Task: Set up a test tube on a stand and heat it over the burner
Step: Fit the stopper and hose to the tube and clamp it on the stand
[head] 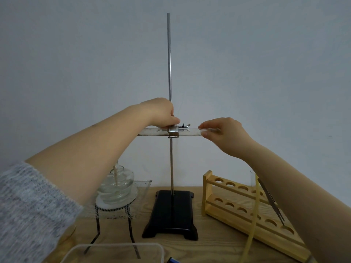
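Right hand (224, 135) pinches the horizontal test tube's (152, 132) mouth end; left hand (163, 112) grips the clamp (173, 130).

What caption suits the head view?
Left hand at the stand's clamp, right hand pinching the horizontal test tube.

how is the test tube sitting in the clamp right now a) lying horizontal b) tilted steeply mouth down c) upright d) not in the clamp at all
a: the test tube runs level through the clamp on the stand rod, with the right hand pinching one end.
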A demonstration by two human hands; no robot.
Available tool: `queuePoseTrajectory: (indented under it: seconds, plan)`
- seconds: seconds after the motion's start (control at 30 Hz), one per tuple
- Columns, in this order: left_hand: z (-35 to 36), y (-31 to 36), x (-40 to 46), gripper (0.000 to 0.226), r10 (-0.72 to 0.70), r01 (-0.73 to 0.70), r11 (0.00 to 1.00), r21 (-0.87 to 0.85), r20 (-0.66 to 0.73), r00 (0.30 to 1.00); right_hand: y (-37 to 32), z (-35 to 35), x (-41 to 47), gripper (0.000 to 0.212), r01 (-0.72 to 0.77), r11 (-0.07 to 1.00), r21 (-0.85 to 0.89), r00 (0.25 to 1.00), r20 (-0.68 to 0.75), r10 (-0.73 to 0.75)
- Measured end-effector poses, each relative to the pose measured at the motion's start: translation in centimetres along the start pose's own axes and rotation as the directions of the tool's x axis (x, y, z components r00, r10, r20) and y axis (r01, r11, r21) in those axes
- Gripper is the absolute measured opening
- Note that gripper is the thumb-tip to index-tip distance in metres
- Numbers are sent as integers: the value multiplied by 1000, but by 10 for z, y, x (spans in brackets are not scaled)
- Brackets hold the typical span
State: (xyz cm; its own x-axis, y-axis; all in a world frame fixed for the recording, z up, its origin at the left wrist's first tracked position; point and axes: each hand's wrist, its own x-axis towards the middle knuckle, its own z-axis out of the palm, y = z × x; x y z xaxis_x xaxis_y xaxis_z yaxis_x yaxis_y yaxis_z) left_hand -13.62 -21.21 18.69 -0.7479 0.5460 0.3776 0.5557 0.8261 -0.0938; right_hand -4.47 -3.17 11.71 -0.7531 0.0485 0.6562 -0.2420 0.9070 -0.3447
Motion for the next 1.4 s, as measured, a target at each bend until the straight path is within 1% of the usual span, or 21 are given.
queuePoseTrajectory:
  seconds: [0.07, 0.13, 0.2, 0.37, 0.5, 0.63, 0.77, 0.83, 0.9, 0.93, 1.0, 1.13, 1.23, 1.33, 1.4]
  plan:
    - [0, -5, 0, 42, 24, -23, 997, -73, 9, 1000, 0, 0, 0, 20, 1, 1000, 2, 1000, 2, -1]
    - [-2, -11, -1, 33, 54, -52, 987, -155, 10, 998, 0, 0, 0, 20, 6, 1000, -3, 1000, 3, -6]
    - [-2, -13, -2, 29, 86, -87, 982, -167, -12, 996, 0, 0, 0, 20, 9, 1000, -3, 1000, 1, -9]
    - [5, -12, -1, 33, 143, -146, 989, -37, -81, 986, 0, 0, -1, 21, 5, 1000, -21, 1000, 5, -5]
    - [9, -8, -2, 36, 145, -139, 989, 53, -116, 983, -1, 0, -2, 21, 0, 1000, -28, 1000, 12, 0]
    - [6, -3, -2, 42, 72, -65, 994, 84, -85, 994, 1, 0, -3, 20, -13, 1000, -6, 1000, 16, 13]
    - [4, 6, -3, 55, -110, 113, 988, 108, -33, 993, 4, 2, -1, 19, -16, 1000, -6, 1000, 24, 16]
    - [3, 9, -3, 55, -176, 181, 976, 119, -53, 983, 6, 3, 0, 17, -30, 1000, 9, 999, 24, 30]
    - [3, 12, -4, 48, -203, 210, 971, 115, -70, 977, 7, 4, 0, 16, -33, 999, 17, 999, 24, 32]
    - [2, 13, -4, 44, -217, 221, 970, 97, -53, 975, 6, 3, 0, 16, -29, 999, 17, 999, 24, 29]
    - [-2, 19, -5, 40, -230, 228, 972, 60, 29, 973, 5, 2, 0, 17, -18, 1000, 13, 1000, 25, 18]
    - [-10, 32, -8, 33, -247, 243, 969, 42, 164, 955, 4, 2, -1, 17, -11, 1000, 13, 1000, 17, 11]
    - [-11, 28, -7, 32, -274, 293, 955, -42, 249, 929, 3, 1, 0, 17, -6, 1000, 4, 1000, 16, 6]
    - [-9, 26, -7, 30, -298, 330, 939, -91, 260, 918, 2, 0, 1, 17, 2, 1000, 4, 1000, 8, -2]
    - [-7, 26, -8, 32, -310, 341, 932, -120, 223, 924, 3, -1, 1, 18, 1, 1000, -6, 1000, 5, -1]
